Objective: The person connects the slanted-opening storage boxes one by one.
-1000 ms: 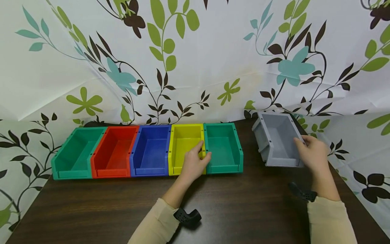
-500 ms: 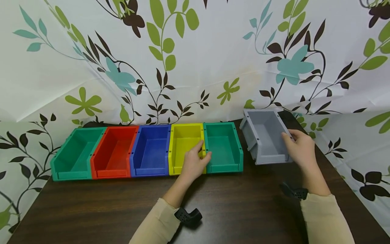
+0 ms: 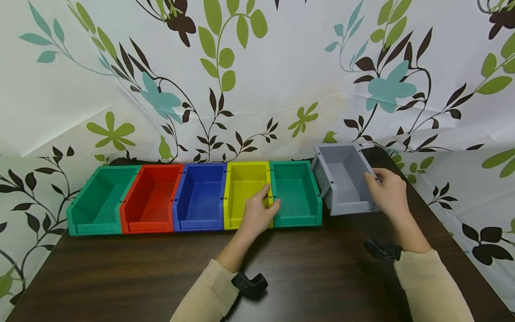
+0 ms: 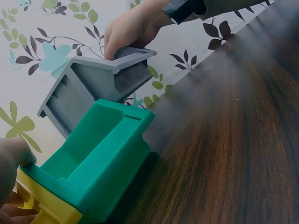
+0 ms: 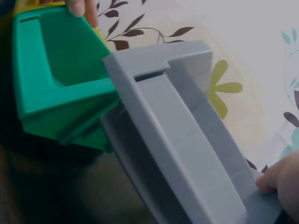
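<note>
My right hand (image 3: 388, 192) grips the right wall of a grey plastic storage bin (image 3: 351, 208), thumb inside it. Tilted and held up off the table, the bin has its left edge right at the right-hand green bin (image 3: 297, 222). My left hand (image 3: 257, 212) pinches the adjoining walls of that green bin and the yellow bin (image 3: 248, 172), its thumb on the green side and fingers on the yellow side. In the left wrist view, the grey bin (image 4: 93, 77) stands higher than the green one (image 4: 117, 163). The right wrist view shows their sides overlapping.
Left of the yellow bin, a blue bin (image 3: 200, 224), a red bin (image 3: 147, 227) and another green bin (image 3: 95, 229) continue the row side by side. A leaf-patterned cloth (image 3: 281, 67) hangs behind the dark wooden table (image 3: 322, 277).
My right hand has carried the grey bin leftward, from apart from the row to right beside the green bin. My left hand keeps its hold on the yellow and green walls.
</note>
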The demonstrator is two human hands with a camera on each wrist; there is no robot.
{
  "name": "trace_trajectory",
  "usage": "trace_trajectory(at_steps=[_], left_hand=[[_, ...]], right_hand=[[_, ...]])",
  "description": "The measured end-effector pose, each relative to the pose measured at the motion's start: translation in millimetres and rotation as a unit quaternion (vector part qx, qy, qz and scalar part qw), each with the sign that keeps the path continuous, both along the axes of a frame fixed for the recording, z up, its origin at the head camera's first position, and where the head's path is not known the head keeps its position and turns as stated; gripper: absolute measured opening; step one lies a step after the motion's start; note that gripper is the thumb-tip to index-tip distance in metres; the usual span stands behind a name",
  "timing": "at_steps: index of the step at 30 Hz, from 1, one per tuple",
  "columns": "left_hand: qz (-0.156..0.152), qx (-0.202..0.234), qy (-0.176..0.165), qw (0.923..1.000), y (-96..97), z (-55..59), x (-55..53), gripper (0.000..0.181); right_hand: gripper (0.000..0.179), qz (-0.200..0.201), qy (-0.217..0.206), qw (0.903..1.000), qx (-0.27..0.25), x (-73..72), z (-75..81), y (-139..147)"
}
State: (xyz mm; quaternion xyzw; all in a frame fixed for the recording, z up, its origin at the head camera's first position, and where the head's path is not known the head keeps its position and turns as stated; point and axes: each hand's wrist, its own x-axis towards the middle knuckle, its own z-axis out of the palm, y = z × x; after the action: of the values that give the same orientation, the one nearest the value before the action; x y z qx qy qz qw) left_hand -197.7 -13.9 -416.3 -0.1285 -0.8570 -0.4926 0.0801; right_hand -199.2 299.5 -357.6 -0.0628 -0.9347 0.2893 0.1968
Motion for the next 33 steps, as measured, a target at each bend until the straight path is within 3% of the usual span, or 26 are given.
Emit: trace_trajectory(at_steps=[19, 33], left_hand=[[0.001, -0.007, -0.013, 0.9999, -0.1, -1.8, -2.0, 0.058], [-0.001, -0.01, -0.001, 0.9999, -0.5, -1.7, -1.8, 0.058]], right_hand=[[0.041, -0.013, -0.006, 0.9998, 0.015, 3.3, 7.4, -1.8], [0.042, 0.007, -0.048, 0.9986, 0.023, 2.0, 2.5, 0.2]])
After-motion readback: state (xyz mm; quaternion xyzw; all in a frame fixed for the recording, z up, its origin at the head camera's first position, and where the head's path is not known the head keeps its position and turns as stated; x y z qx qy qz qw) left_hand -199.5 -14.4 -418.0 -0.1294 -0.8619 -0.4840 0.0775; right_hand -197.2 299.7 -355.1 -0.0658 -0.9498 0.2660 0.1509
